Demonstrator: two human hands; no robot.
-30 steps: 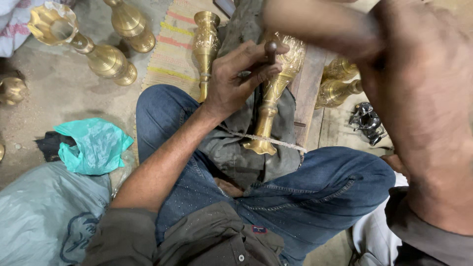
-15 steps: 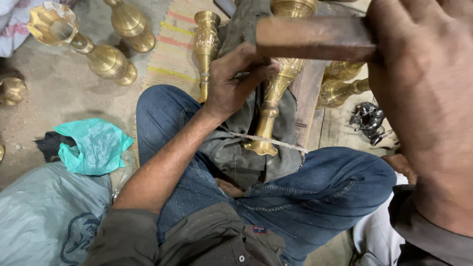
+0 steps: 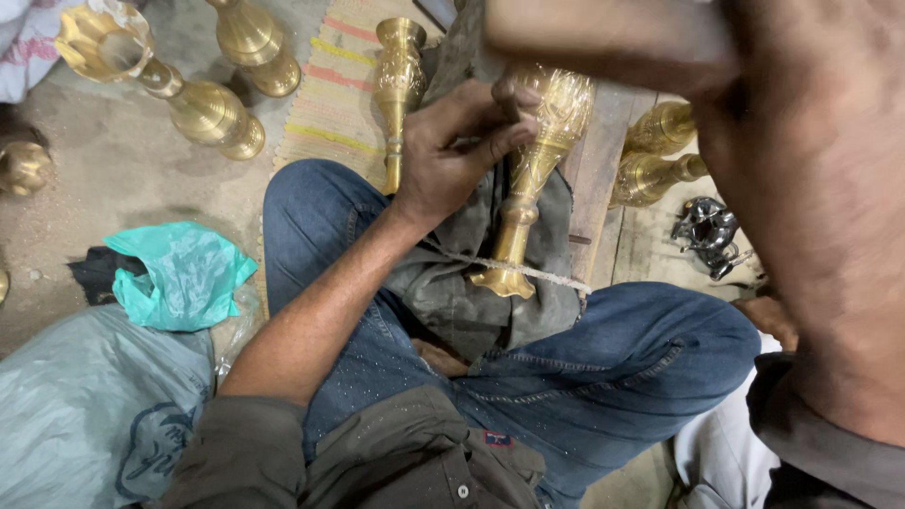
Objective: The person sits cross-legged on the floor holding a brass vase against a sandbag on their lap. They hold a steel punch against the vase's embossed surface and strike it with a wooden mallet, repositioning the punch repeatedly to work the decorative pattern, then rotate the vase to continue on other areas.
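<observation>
Teal plastic bag point(image 3: 179, 273) on floor

Engraved brass vase point(image 3: 537, 170), tilted, on lap

Workshop floor seen from above. Dusty grey concrete floor point(image 3: 85, 198) under soft, even light. A striped woven mat point(image 3: 330, 104) lies beside worn wooden planks point(image 3: 603, 179). Near the left edge: a teal plastic bag point(image 3: 179, 273) and a grey sack point(image 3: 85, 415).
</observation>
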